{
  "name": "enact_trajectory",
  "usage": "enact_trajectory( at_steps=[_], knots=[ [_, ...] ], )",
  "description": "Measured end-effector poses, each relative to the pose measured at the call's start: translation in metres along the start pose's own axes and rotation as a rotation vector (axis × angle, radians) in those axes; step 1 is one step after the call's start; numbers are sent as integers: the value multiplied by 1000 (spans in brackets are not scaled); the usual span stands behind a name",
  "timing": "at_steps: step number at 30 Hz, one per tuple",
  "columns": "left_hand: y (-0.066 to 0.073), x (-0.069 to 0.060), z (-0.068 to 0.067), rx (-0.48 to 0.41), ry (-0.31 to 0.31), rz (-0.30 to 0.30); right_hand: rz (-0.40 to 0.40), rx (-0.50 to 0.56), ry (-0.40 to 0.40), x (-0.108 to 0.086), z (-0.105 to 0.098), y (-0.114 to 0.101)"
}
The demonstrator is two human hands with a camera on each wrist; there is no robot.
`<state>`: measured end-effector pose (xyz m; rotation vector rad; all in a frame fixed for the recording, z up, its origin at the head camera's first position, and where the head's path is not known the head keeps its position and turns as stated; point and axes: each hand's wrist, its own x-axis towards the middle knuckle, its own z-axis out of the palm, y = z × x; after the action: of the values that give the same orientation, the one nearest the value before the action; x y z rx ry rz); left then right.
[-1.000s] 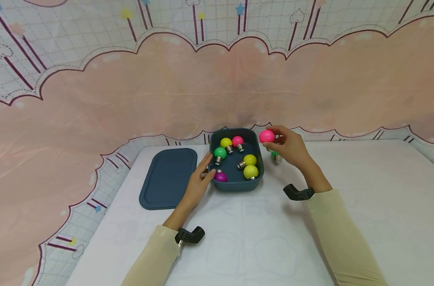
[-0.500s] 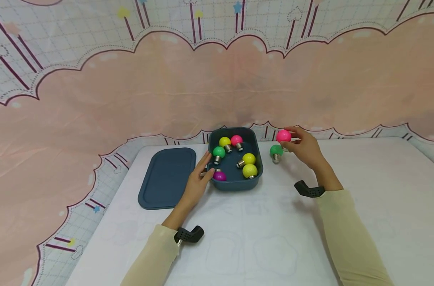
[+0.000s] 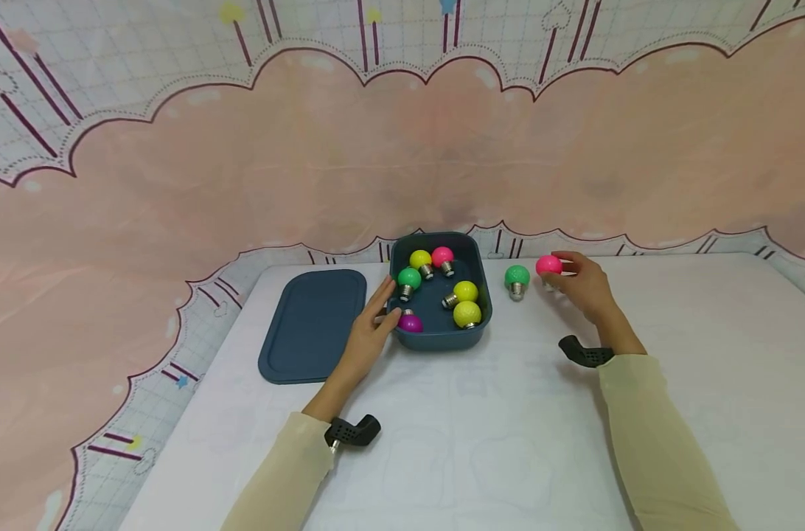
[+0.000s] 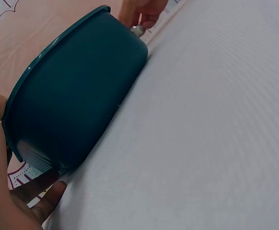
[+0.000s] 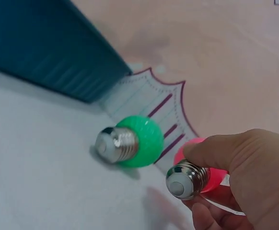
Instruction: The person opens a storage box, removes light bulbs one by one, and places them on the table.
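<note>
My right hand (image 3: 587, 289) pinches a pink bulb (image 3: 548, 265) by its round part, just right of a green bulb (image 3: 517, 277) that lies on the table. In the right wrist view the pink bulb's metal base (image 5: 187, 179) points toward the camera, beside the green bulb (image 5: 148, 142). The left hand (image 3: 363, 341) rests against the left side of a dark blue box (image 3: 442, 341), thumb at the near corner and fingers along the wall. Inside the box lie several bulbs: yellow (image 3: 467, 314), pink (image 3: 442, 257), green (image 3: 409, 279) and purple (image 3: 410, 322).
A dark blue lid (image 3: 312, 328) lies flat on the white table (image 3: 455, 435), left of the box. Behind the table's far edge hangs a patterned cloth (image 3: 402, 162).
The right hand has carried the pink bulb rightward and down, from beside the box to past the green bulb, which is now uncovered. My left hand has stayed at the box.
</note>
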<state>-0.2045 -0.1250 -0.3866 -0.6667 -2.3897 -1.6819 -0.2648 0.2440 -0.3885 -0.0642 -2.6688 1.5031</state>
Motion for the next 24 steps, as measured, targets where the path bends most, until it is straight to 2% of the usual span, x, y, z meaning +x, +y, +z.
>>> enact_trajectory(
  at_steps=[13, 24],
  knots=[
    [0, 2, 1, -15, -4, -1, 90, -35, -38, 2, -3, 10],
    [-1, 0, 0, -11, -3, -9, 101, -46, -73, 2, -1, 13]
  ],
)
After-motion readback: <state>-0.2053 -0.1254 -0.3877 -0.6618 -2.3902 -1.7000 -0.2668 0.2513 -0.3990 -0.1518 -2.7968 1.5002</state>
